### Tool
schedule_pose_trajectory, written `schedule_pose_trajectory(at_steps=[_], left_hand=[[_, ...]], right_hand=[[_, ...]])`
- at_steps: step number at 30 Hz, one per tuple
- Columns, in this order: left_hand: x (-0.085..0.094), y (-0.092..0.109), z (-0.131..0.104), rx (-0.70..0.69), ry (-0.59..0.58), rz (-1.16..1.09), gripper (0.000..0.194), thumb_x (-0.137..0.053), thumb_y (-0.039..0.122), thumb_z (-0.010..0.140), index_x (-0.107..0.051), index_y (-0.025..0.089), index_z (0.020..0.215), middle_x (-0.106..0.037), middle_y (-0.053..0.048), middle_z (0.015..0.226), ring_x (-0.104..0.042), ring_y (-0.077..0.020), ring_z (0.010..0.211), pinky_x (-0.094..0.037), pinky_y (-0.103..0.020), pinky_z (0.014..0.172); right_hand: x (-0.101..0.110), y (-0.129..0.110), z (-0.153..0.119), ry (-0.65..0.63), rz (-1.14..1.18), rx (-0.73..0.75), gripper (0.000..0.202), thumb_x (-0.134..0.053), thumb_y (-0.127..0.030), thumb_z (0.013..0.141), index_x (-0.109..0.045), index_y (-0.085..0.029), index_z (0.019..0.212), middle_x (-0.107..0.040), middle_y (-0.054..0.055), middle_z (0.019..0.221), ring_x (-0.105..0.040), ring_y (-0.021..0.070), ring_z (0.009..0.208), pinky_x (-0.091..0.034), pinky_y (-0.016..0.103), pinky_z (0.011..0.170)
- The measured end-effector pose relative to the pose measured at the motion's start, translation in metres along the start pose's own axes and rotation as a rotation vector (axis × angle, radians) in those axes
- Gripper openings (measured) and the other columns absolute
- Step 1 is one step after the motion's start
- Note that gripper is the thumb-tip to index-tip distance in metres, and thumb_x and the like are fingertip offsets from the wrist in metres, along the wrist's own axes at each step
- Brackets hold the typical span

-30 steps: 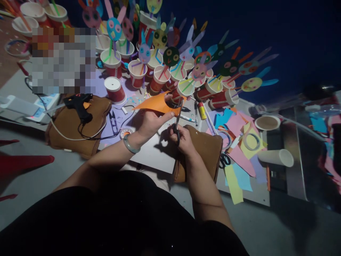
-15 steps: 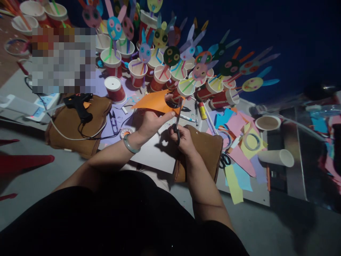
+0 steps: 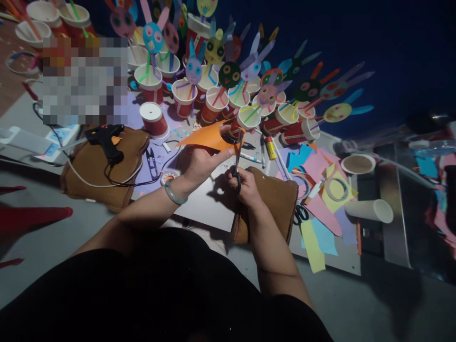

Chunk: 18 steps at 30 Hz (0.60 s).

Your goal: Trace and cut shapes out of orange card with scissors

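Fingers of the left hand (image 3: 199, 167) pinch the orange paper (image 3: 204, 136) under the thumb, while those of the right hand (image 3: 245, 186) curl around the handles of the scissors (image 3: 238, 179), whose blades rise ahead of them to the paper's right side, with red cups (image 3: 156, 124) beyond both hands' fingers.

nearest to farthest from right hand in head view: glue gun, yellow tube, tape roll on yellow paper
1. Yellow tube, just beyond the right hand
2. Tape roll, right side, on yellow paper
3. Glue gun, left, on brown cushion
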<state>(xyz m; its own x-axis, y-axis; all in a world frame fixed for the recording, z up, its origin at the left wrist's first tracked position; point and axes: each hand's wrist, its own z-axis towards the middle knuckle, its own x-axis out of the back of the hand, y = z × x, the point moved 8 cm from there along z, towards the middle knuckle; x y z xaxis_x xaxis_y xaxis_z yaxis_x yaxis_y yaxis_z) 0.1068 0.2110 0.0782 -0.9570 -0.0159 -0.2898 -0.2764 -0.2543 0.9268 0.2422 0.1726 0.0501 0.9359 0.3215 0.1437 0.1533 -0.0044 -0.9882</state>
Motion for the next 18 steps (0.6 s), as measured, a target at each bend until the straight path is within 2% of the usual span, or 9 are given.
schedule_pose_trajectory(at_steps=[7, 13, 18], left_hand=[[0.0004, 0.0038, -0.0005, -0.041, 0.005, 0.006, 0.036, -0.08, 0.046, 0.075, -0.07, 0.025, 0.102, -0.075, -0.005, 0.093, -0.069, -0.0209, 0.109, -0.054, -0.04, 0.104], [-0.0001, 0.0076, 0.0, -0.034, -0.009, 0.025, 0.039, -0.08, 0.047, 0.075, -0.07, 0.023, 0.105, -0.075, -0.006, 0.093, -0.068, -0.0219, 0.113, -0.052, -0.041, 0.108], [0.0002, 0.0071, -0.0016, -0.017, -0.007, 0.022, 0.031, -0.078, 0.044, 0.078, -0.071, 0.023, 0.1, -0.076, -0.005, 0.093, -0.07, -0.0202, 0.109, -0.051, -0.04, 0.109]], right_hand=[[0.001, 0.0012, 0.0002, -0.002, -0.022, 0.022, 0.048, -0.069, -0.064, 0.074, -0.049, -0.021, 0.065, -0.047, -0.004, 0.061, -0.039, 0.0102, 0.056, -0.035, 0.028, 0.057], [0.0015, 0.0026, -0.0002, -0.005, -0.032, 0.038, 0.053, -0.068, -0.069, 0.074, -0.049, -0.02, 0.065, -0.045, -0.004, 0.062, -0.038, 0.0104, 0.058, -0.033, 0.027, 0.058], [0.0002, 0.0017, -0.0006, -0.02, -0.018, 0.039, 0.053, -0.068, -0.069, 0.074, -0.048, -0.02, 0.065, -0.045, -0.003, 0.062, -0.038, 0.0103, 0.058, -0.033, 0.027, 0.058]])
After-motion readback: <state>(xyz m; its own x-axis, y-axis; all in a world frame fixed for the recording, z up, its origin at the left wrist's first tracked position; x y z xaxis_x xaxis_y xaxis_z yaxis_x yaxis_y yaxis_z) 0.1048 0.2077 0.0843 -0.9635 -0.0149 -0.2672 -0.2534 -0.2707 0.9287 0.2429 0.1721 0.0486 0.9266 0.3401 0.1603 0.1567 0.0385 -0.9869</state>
